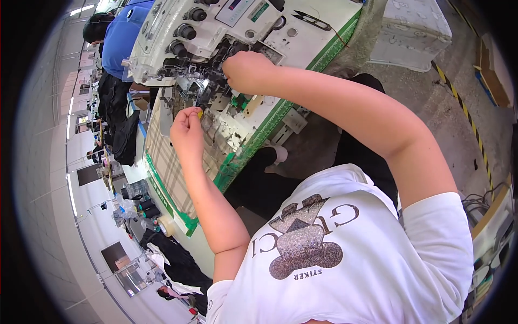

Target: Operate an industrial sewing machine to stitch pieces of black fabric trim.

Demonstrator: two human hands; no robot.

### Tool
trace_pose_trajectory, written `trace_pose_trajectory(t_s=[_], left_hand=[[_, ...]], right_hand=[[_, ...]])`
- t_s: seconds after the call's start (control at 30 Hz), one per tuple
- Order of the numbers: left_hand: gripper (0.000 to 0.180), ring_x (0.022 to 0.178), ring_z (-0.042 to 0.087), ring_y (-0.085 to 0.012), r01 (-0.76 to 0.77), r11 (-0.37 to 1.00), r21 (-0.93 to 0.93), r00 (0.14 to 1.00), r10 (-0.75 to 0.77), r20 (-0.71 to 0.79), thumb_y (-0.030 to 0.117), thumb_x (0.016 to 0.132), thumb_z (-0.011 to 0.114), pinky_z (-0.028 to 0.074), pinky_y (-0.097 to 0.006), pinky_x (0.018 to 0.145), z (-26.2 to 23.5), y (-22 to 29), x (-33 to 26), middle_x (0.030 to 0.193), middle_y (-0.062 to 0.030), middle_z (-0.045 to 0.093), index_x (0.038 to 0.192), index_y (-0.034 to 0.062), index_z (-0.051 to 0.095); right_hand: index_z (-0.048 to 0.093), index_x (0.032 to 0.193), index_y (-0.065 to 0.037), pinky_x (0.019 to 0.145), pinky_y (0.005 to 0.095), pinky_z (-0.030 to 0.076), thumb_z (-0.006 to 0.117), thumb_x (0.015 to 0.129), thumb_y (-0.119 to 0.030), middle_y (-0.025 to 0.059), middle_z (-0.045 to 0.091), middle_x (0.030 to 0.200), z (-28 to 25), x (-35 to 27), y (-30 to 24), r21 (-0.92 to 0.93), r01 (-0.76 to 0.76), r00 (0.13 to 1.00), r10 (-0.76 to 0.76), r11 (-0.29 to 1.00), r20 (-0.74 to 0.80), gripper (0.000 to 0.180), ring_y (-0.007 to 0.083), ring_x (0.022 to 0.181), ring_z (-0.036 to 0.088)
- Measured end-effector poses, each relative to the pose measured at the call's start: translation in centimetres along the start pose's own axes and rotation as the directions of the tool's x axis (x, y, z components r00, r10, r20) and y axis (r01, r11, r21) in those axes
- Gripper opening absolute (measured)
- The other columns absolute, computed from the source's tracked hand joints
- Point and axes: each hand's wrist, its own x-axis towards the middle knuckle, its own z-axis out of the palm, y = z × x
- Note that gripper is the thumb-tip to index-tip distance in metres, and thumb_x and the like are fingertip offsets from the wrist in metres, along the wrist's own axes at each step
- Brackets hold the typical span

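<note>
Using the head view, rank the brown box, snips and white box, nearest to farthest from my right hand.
1. Snips: on the table, up and right from your right hand.
2. White box: farther right, beyond the table.
3. Brown box: far right.

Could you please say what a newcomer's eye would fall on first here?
Probably the white T-shirt with a sparkly motif, across the lower centre and right. Then comes the white industrial sewing machine at the top, the right hand at its front and the left hand just below.
</note>
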Motion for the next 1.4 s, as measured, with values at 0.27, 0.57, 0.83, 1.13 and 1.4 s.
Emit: trace_pose_trajectory(t_s=[0.27,0.57,0.83,1.13,1.4], left_hand=[[0.014,0.056,0.041,0.0001,-0.018,0.998,0.065,1.000,0.018,-0.002,0.007,0.096,0.053,0.028,-0.019,0.049,-0.5,-0.1,0.3,0.071,0.0062,0.058,0.097,0.0023,0.066],[0.014,0.056,0.042,0.0001,0.030,0.990,0.135,0.999,-0.033,0.026,0.011,0.096,0.054,0.031,-0.019,0.049,-0.6,0.3,0.3,0.071,0.0063,0.058,0.097,0.0043,0.066],[0.013,0.058,0.043,-0.0005,0.061,0.980,0.191,0.998,-0.062,0.000,0.012,0.097,0.054,0.034,-0.020,0.052,-0.7,0.6,-0.5,0.073,0.0064,0.059,0.097,0.0061,0.066],[0.014,0.052,0.038,-0.0005,0.048,0.980,0.192,0.999,-0.045,-0.020,0.011,0.096,0.055,0.031,-0.020,0.047,-0.4,1.1,-0.3,0.064,0.0080,0.051,0.097,0.0048,0.067],[0.014,0.054,0.040,-0.0005,0.062,0.983,0.174,0.998,-0.060,-0.018,0.012,0.096,0.055,0.032,-0.020,0.049,-0.7,1.2,-0.6,0.066,0.0074,0.053,0.097,0.0045,0.067]], right_hand=[[0.070,0.090,-0.004,0.071,0.0446,0.056,0.065,0.074,-0.012,0.0169,0.070,0.088,-2.5,-0.2,0.6,-0.228,0.330,0.939,-0.293,0.916,0.181,0.018,0.0361,0.084,0.069],[0.074,0.088,-0.004,0.069,0.0430,0.057,0.065,0.074,-0.007,0.0155,0.072,0.092,-1.6,-1.2,1.1,-0.116,0.247,0.969,-0.243,0.962,0.043,0.017,0.0330,0.086,0.071],[0.074,0.090,-0.004,0.070,0.0446,0.057,0.065,0.073,-0.007,0.0157,0.072,0.093,-4.1,-2.1,1.5,-0.082,0.304,0.947,-0.291,0.949,0.134,0.019,0.0325,0.087,0.070],[0.075,0.094,-0.006,0.073,0.0432,0.056,0.068,0.076,-0.011,0.0132,0.072,0.100,-1.4,-0.6,0.8,-0.133,0.314,0.944,-0.293,0.940,0.153,0.020,0.0292,0.093,0.070],[0.074,0.095,-0.005,0.073,0.0438,0.056,0.064,0.076,-0.006,0.0145,0.072,0.098,-3.0,-0.6,1.2,-0.077,0.243,0.968,-0.237,0.967,0.086,0.021,0.0328,0.092,0.070]])
